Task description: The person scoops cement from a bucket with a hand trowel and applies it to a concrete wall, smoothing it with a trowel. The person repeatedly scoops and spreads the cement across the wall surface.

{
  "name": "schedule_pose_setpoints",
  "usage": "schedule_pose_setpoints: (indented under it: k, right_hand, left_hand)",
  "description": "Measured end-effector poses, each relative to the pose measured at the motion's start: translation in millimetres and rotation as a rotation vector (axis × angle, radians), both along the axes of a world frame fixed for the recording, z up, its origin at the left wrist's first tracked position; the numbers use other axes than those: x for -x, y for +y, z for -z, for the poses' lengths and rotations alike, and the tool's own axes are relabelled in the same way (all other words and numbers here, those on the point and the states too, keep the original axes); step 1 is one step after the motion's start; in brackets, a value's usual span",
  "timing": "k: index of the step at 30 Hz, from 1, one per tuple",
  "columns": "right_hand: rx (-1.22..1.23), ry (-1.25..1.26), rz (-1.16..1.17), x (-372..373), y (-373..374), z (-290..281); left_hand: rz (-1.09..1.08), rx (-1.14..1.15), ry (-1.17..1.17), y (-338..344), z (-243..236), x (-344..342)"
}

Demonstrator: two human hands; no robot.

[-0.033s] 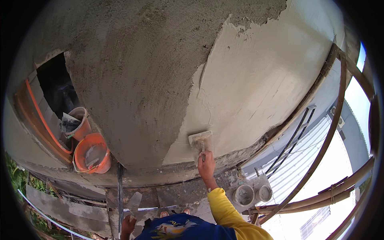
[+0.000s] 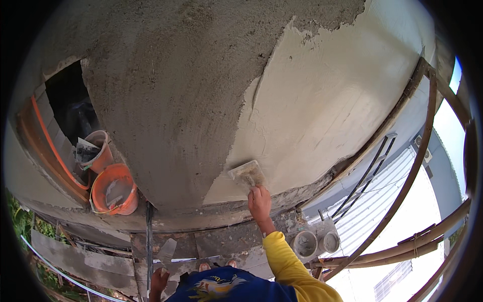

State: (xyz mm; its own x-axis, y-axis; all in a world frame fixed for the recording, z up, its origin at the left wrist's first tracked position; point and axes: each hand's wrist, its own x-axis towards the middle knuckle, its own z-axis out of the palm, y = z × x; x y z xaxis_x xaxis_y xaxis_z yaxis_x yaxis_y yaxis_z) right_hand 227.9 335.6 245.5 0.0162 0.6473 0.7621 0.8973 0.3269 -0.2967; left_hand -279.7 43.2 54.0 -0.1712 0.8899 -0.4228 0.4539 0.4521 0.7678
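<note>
Reading from the left, I judge the skim coating well under way but unfinished. The grey render (image 2: 166, 116), running from the dark wall opening (image 2: 70, 100) to the middle, shows no pale coat and looks left to cover. From there to the right, the cream skim coat (image 2: 327, 95) is on, though ridges and scratches suggest it wants more smoothing.

At far left I see two orange plastic buckets standing close together by the opening: the rear bucket (image 2: 104, 159) has crumpled paper (image 2: 87, 152) at its mouth, and the rounder front bucket (image 2: 127, 205) holds a greyish residue. The render is coarse, gritty and streaked, matt beside the slick coat, and their border is torn and wavy. Low down, the left hand (image 2: 160, 280) has its fingers closed around the handle of a trowel (image 2: 167, 249) whose flat, tapering blade points up, clear of the wall.

Right of that, the rectangular plastering float (image 2: 247, 172) lies against the wall at the coat's lower left edge, its face smeared with cream. The right hand (image 2: 259, 200) clamps its handle, fingers wrapped together. Beyond the yellow sleeve (image 2: 279, 254) stand two round tubs, a larger tub (image 2: 306, 257) and a smaller tub (image 2: 330, 252), both crusted grey. At far right, a bowed wooden pole (image 2: 423, 138) crosses before a white ribbed roof (image 2: 397, 196).
</note>
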Motion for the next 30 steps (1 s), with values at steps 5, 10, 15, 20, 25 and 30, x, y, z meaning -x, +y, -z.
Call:
schedule_pose_setpoints:
  k: [5,10,15,20,25,30]
  right_hand:
    - [-0.066,-0.656,0.071,-43,25,-157]
    - [-0.377,-0.791,0.198,-51,41,-319]
    - [-0.576,-0.807,0.258,-74,53,-479]
    - [-0.588,-0.824,0.293,-109,51,-622]
    - [-0.823,-0.429,0.476,-169,13,-685]
    - [-0.713,0.298,0.205,-241,-58,-537]
  left_hand:
    - [0.006,0.026,0.031,33,-22,-25]
    - [-0.078,0.003,-0.088,30,3,-41]
    - [0.013,0.0,-0.081,41,-1,-56]
    - [0.112,0.005,-0.085,60,-17,-61]
    - [0.227,-0.17,0.079,66,28,-53]
    - [0.388,0.002,0.049,96,20,-61]
